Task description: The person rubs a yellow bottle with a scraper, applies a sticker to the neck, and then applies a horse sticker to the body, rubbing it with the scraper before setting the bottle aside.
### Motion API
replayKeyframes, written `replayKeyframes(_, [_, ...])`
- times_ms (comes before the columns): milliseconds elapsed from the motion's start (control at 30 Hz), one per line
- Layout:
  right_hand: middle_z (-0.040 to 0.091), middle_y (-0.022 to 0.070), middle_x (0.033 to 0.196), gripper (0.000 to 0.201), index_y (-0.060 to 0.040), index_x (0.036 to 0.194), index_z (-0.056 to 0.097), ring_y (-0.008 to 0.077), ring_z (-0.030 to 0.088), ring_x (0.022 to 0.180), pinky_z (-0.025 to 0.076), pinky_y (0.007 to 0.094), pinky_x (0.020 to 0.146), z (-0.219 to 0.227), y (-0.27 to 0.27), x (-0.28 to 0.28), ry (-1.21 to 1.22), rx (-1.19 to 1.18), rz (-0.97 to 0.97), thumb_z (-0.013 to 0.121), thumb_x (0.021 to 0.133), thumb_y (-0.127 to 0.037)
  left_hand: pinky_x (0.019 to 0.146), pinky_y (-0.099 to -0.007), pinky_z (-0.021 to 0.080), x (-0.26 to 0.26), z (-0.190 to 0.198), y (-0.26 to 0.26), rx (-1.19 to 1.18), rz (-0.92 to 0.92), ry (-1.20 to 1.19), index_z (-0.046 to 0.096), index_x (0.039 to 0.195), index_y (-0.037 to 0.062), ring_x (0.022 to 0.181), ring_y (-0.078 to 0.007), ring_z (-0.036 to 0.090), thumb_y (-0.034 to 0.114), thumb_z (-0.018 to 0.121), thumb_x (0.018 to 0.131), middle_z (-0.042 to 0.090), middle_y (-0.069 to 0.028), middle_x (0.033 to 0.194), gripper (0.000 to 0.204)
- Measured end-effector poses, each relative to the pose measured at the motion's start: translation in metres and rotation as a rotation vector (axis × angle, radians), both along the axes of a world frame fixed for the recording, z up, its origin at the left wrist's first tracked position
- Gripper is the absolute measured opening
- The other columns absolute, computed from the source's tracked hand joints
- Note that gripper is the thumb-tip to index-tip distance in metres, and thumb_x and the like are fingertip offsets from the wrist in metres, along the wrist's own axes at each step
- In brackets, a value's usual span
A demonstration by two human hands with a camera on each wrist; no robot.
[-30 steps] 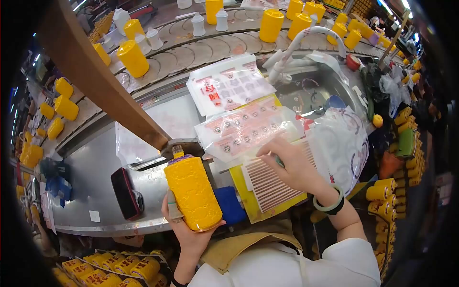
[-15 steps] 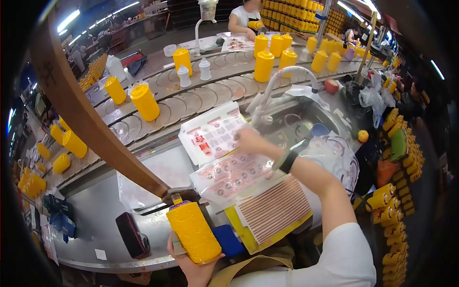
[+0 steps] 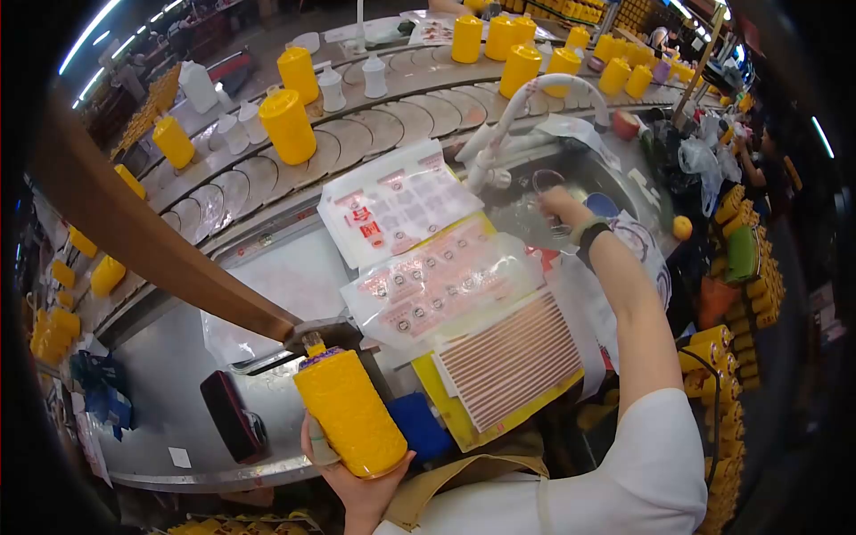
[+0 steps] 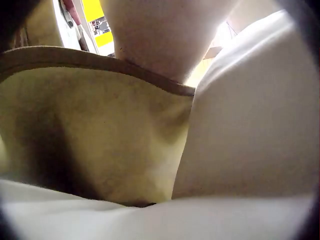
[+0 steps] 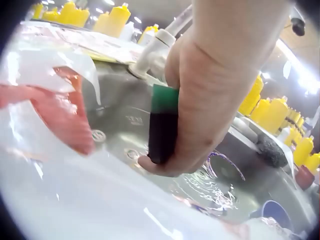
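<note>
My left hand point(image 3: 357, 489) holds a yellow, embossed bottle point(image 3: 349, 415) around its lower end. The bottle is tilted, its neck at a metal bracket point(image 3: 323, 333) on the end of a brown curved beam point(image 3: 169, 236). My right hand point(image 3: 563, 207) is down in the metal sink point(image 3: 513, 198), right at the rippling water. In the right wrist view its fingers curl around a flat green and black piece point(image 5: 164, 125); its kind is unclear. The left wrist view is filled by the tan apron point(image 4: 100, 130) and white clothing, with the left hand hidden.
Printed transfer sheets point(image 3: 446, 276) and a striped sheet point(image 3: 508, 361) lie left of the sink. A faucet point(image 3: 486, 165) arches over it, and a blue cup point(image 3: 602, 205) stands inside. Behind runs a conveyor point(image 3: 374, 120) carrying yellow bottles. A dark red phone point(image 3: 230, 415) lies at left.
My right hand has gone from the striped sheet, across the printed sheets, and rightward down into the sink. My left hand keeps holding the yellow bottle at the bracket.
</note>
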State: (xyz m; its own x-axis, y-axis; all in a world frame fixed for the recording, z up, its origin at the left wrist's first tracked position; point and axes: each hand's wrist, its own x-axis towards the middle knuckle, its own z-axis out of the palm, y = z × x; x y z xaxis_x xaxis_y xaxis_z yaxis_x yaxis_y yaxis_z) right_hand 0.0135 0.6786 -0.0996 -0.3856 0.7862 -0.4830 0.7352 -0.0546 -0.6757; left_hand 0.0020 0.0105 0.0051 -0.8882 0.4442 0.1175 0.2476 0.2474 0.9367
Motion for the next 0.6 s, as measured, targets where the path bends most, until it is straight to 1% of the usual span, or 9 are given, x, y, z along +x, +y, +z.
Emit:
replayKeyframes(67, [0.062, 0.0096, 0.071, 0.019, -0.0066, 0.083, 0.067, 0.0273, 0.064, 0.065, 0.050, 0.0403, 0.059, 0.005, 0.005, 0.002, 0.099, -0.011, -0.106, 0.057, 0.099, -0.011, 0.116, -0.0439, 0.045, 0.001, 0.001, -0.001, -0.003, 0.009, -0.010, 0.013, 0.160, 0.0062, 0.135, -0.0279, 0.050, 0.017, 0.104, 0.057, 0.035, -0.0154, 0.151, 0.138])
replayKeyframes(133, [0.065, 0.0114, 0.076, 0.015, -0.0022, 0.095, 0.068, 0.0257, 0.066, 0.067, 0.053, 0.0386, 0.060, 0.002, 0.016, 0.010, 0.431, -0.604, 0.004, 0.060, 0.099, -0.014, 0.116, -0.0437, 0.045, 0.002, -0.005, -0.003, -0.002, 0.016, -0.014, 0.013, 0.160, 0.0057, 0.135, -0.0280, 0.050, 0.018, 0.104, 0.057, 0.035, -0.0155, 0.151, 0.137])
replayKeyframes(167, [0.065, 0.0114, 0.076, 0.015, -0.0022, 0.095, 0.068, 0.0257, 0.066, 0.067, 0.053, 0.0386, 0.060, 0.008, 0.004, 0.012, 0.427, -0.607, 0.003, 0.060, 0.099, -0.014, 0.116, -0.0436, 0.044, 0.002, -0.014, -0.005, 0.046, 0.019, -0.093, 0.013, 0.160, 0.0056, 0.136, -0.0281, 0.049, 0.018, 0.104, 0.058, 0.035, -0.0153, 0.151, 0.137])
replayKeyframes(367, [0.060, 0.0108, 0.070, 0.017, -0.0052, 0.081, 0.061, 0.0242, 0.061, 0.056, 0.055, 0.0402, 0.056, 0.051, -0.052, 0.030, 0.184, -0.321, 0.054, 0.054, 0.095, -0.011, 0.117, -0.0436, 0.043, -0.001, 0.006, 0.000, -0.100, 0.007, 0.069, 0.016, 0.160, 0.0047, 0.139, -0.0285, 0.045, 0.025, 0.103, 0.060, 0.032, -0.0154, 0.151, 0.134])
replayKeyframes(400, [0.057, 0.0101, 0.065, 0.022, -0.0083, 0.076, 0.059, 0.0262, 0.059, 0.053, 0.054, 0.0408, 0.054, 0.030, -0.034, 0.036, 0.215, -0.328, -0.012, 0.050, 0.096, -0.011, 0.117, -0.0440, 0.043, -0.003, 0.010, 0.002, -0.182, -0.002, 0.176, 0.018, 0.159, 0.0040, 0.140, -0.0292, 0.044, 0.029, 0.103, 0.060, 0.031, -0.0158, 0.151, 0.133])
replayKeyframes(433, [0.061, 0.0119, 0.065, 0.024, -0.0056, 0.078, 0.063, 0.0280, 0.062, 0.052, 0.052, 0.0406, 0.051, 0.021, -0.015, 0.045, 0.051, -0.035, 0.331, 0.051, 0.097, -0.013, 0.117, -0.0440, 0.043, -0.004, 0.010, 0.001, -0.190, 0.015, 0.173, 0.018, 0.159, 0.0040, 0.140, -0.0292, 0.044, 0.029, 0.103, 0.060, 0.031, -0.0158, 0.151, 0.133])
replayKeyframes(467, [0.070, 0.0145, 0.072, 0.028, -0.0011, 0.082, 0.069, 0.0315, 0.066, 0.056, 0.052, 0.0423, 0.049, -0.077, 0.077, 0.056, -0.110, 0.227, 0.498, 0.054, 0.099, -0.017, 0.118, -0.0445, 0.042, -0.005, 0.008, 0.000, -0.198, 0.013, 0.194, 0.021, 0.159, 0.0032, 0.141, -0.0303, 0.042, 0.032, 0.103, 0.060, 0.031, -0.0162, 0.151, 0.131])
replayKeyframes(500, [0.070, 0.0145, 0.072, 0.028, -0.0011, 0.082, 0.069, 0.0315, 0.066, 0.056, 0.052, 0.0423, 0.049, -0.080, 0.081, 0.047, -0.113, 0.221, 0.508, 0.054, 0.099, -0.017, 0.118, -0.0450, 0.041, -0.005, 0.006, -0.001, -0.206, 0.007, 0.213, 0.024, 0.158, 0.0024, 0.142, -0.0313, 0.041, 0.035, 0.103, 0.060, 0.031, -0.0165, 0.151, 0.130])
replayKeyframes(600, [0.073, 0.0144, 0.072, 0.031, -0.0016, 0.083, 0.073, 0.0353, 0.068, 0.058, 0.054, 0.0499, 0.052, -0.078, 0.066, 0.033, -0.323, 0.135, 0.101, 0.062, 0.097, -0.027, 0.123, -0.0464, 0.033, -0.001, 0.004, -0.006, -0.152, 0.018, 0.175, 0.024, 0.161, 0.0019, 0.143, -0.0292, 0.039, 0.030, 0.102, 0.061, 0.031, -0.0163, 0.151, 0.130])
